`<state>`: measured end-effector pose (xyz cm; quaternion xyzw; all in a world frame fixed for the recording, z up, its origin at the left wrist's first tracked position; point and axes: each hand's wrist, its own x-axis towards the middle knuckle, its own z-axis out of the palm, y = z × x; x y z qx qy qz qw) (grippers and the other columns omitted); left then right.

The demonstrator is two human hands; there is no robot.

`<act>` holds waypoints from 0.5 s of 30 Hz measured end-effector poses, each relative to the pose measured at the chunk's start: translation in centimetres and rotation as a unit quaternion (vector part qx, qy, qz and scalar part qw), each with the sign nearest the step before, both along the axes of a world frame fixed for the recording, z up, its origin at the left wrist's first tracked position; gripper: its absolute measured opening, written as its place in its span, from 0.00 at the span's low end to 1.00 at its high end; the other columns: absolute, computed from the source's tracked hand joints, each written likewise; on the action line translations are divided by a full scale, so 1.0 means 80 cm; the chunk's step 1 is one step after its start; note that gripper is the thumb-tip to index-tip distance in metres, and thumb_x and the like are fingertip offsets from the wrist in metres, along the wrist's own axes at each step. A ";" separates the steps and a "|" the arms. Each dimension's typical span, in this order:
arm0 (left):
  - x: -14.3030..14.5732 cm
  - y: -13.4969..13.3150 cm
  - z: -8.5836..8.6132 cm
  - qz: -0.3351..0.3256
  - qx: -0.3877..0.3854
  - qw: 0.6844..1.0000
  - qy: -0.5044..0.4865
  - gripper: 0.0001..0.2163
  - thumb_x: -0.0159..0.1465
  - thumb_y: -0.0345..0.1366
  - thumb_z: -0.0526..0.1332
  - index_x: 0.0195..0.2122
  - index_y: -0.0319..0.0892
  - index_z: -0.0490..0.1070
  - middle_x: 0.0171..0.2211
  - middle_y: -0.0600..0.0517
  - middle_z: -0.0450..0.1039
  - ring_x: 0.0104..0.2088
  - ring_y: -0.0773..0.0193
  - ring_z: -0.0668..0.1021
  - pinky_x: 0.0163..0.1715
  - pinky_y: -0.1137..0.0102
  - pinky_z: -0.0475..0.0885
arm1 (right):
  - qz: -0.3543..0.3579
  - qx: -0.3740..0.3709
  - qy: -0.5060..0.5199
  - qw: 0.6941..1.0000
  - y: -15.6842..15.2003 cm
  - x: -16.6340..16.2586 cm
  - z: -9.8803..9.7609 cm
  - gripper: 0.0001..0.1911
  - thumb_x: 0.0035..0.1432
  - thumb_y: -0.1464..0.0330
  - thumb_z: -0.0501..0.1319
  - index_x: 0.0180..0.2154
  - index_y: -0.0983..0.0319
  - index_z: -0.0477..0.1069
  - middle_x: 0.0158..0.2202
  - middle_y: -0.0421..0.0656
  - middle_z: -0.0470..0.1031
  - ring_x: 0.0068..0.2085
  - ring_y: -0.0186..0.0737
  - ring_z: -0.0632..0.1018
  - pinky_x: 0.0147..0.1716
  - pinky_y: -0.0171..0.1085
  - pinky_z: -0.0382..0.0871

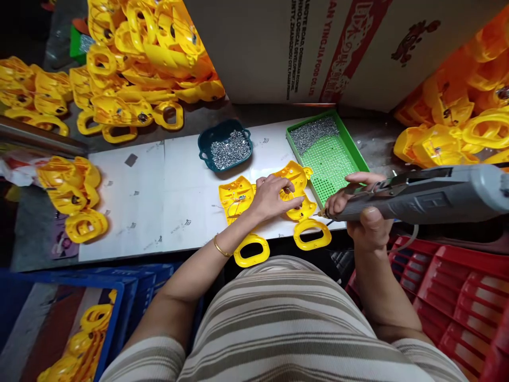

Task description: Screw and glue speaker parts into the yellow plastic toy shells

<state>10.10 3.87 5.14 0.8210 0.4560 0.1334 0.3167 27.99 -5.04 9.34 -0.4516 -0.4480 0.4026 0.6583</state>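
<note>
My left hand (pixel 274 197) rests on a yellow plastic shell half (pixel 295 172), its fingers curled over the inside and thumb apart from them. The fingertips partly hide the shell's middle. To its left lies a second yellow shell half (pixel 234 196), open side up, with thin wires and a small part inside. Each half has an oval loop handle pointing toward my body. Wrapped in my right hand (pixel 371 225) is a grey electric screwdriver (pixel 421 199), held nearly level. Its bit points left, close to the right shell half; whether it touches cannot be told.
A dark green basket (pixel 204 146) and a bright green tray (pixel 353 146) hold small metal screws. Yellow shells (pixel 151 58) are piled at the back left, more (pixel 445 111) at right. A cardboard box (pixel 254 53) stands behind. Blue (pixel 119 313) and red crates (pixel 437 286) flank my body.
</note>
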 end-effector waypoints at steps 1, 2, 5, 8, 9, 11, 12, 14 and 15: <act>0.002 -0.001 0.000 0.006 0.006 1.000 0.007 0.08 0.57 0.42 0.66 0.31 0.44 0.71 0.34 0.54 0.77 0.41 0.57 0.74 0.46 0.60 0.60 | -0.001 0.002 -0.002 1.000 -0.001 -0.001 0.001 0.22 0.52 0.49 0.63 0.47 0.51 0.71 0.22 0.37 0.69 0.21 0.41 0.72 0.24 0.44 0.71; 0.003 -0.001 -0.001 0.009 0.011 1.000 0.013 0.07 0.58 0.40 0.65 0.31 0.44 0.71 0.34 0.54 0.77 0.41 0.58 0.74 0.46 0.60 0.59 | -0.002 0.004 -0.003 1.000 -0.002 -0.001 0.002 0.22 0.52 0.49 0.63 0.47 0.51 0.70 0.22 0.37 0.69 0.22 0.40 0.72 0.25 0.44 0.71; 0.006 -0.002 0.000 0.012 0.030 0.999 0.026 0.03 0.61 0.34 0.61 0.36 0.44 0.70 0.37 0.54 0.77 0.43 0.59 0.74 0.47 0.60 0.58 | -0.007 0.000 0.001 1.000 -0.004 0.000 0.005 0.21 0.52 0.50 0.63 0.46 0.51 0.71 0.22 0.37 0.70 0.22 0.40 0.72 0.26 0.43 0.71; 0.005 -0.003 0.002 0.025 0.061 0.997 0.038 0.08 0.62 0.32 0.59 0.42 0.45 0.69 0.38 0.53 0.77 0.43 0.59 0.75 0.49 0.59 0.58 | -0.015 -0.003 0.017 1.000 -0.006 0.002 0.006 0.22 0.51 0.51 0.64 0.45 0.52 0.71 0.22 0.38 0.70 0.23 0.42 0.73 0.25 0.44 0.70; 0.005 -0.003 0.002 0.034 0.068 0.996 0.041 0.09 0.62 0.31 0.59 0.43 0.45 0.68 0.38 0.52 0.78 0.43 0.58 0.76 0.48 0.59 0.58 | -0.017 0.000 0.022 1.000 -0.006 0.003 0.006 0.22 0.51 0.51 0.64 0.45 0.53 0.71 0.22 0.38 0.70 0.23 0.43 0.73 0.25 0.44 0.70; 0.006 -0.003 0.002 0.049 0.069 0.996 0.033 0.10 0.61 0.30 0.60 0.44 0.44 0.68 0.39 0.52 0.78 0.43 0.58 0.77 0.48 0.59 0.60 | -0.020 0.007 0.023 0.999 -0.006 0.005 0.005 0.22 0.51 0.51 0.64 0.45 0.53 0.71 0.22 0.38 0.70 0.23 0.44 0.73 0.24 0.45 0.69; 0.007 -0.003 0.001 0.055 0.066 0.996 0.024 0.09 0.61 0.30 0.61 0.43 0.43 0.68 0.40 0.52 0.78 0.43 0.58 0.78 0.48 0.60 0.62 | -0.022 0.009 0.021 1.000 -0.006 0.005 0.005 0.21 0.52 0.51 0.64 0.45 0.53 0.71 0.21 0.38 0.70 0.22 0.44 0.73 0.24 0.45 0.69; 0.008 -0.003 -0.001 0.061 0.056 0.997 0.007 0.08 0.61 0.29 0.62 0.42 0.42 0.69 0.39 0.52 0.79 0.41 0.59 0.79 0.46 0.62 0.65 | -0.023 0.007 0.012 1.000 -0.007 0.007 0.005 0.21 0.51 0.51 0.63 0.45 0.53 0.71 0.22 0.38 0.70 0.23 0.45 0.73 0.25 0.46 0.69; 0.009 -0.003 -0.002 0.059 0.053 0.997 0.002 0.08 0.61 0.29 0.62 0.42 0.42 0.71 0.38 0.52 0.79 0.40 0.60 0.79 0.45 0.63 0.67 | -0.023 0.002 0.007 1.000 -0.007 0.007 0.005 0.21 0.51 0.51 0.63 0.45 0.52 0.71 0.22 0.39 0.70 0.23 0.45 0.73 0.25 0.46 0.69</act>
